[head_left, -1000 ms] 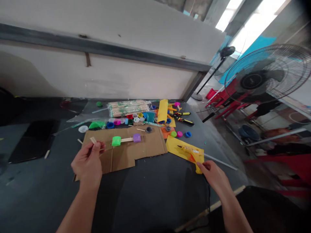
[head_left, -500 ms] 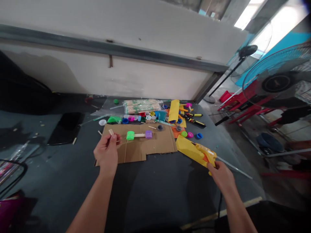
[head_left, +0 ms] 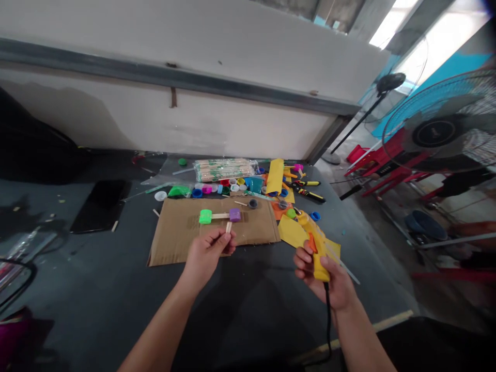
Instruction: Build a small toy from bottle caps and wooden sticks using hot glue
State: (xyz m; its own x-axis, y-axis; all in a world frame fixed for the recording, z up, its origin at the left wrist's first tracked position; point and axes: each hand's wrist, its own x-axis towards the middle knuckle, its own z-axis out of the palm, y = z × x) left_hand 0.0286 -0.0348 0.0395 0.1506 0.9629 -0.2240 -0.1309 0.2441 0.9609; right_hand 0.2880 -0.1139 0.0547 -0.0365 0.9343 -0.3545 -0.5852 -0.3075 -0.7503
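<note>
My left hand pinches a short wooden stick upright over the front edge of a brown cardboard sheet. On that cardboard lies a stick with a green cap at one end and a purple cap at the other. My right hand grips the handle of a yellow glue gun with an orange trigger, its nozzle pointing away and up-left, its black cord hanging down by my wrist. A yellow paper sheet lies under the gun.
Behind the cardboard lie several coloured bottle caps, a bag of wooden sticks, a rolled yellow sheet and utility knives. A black phone lies at left. Fans and red chairs stand to the right of the dark table.
My right hand lifted the glue gun off the yellow paper and brought it toward the middle. My left hand carried its stick from the cardboard's left side to the right, near the purple cap.
</note>
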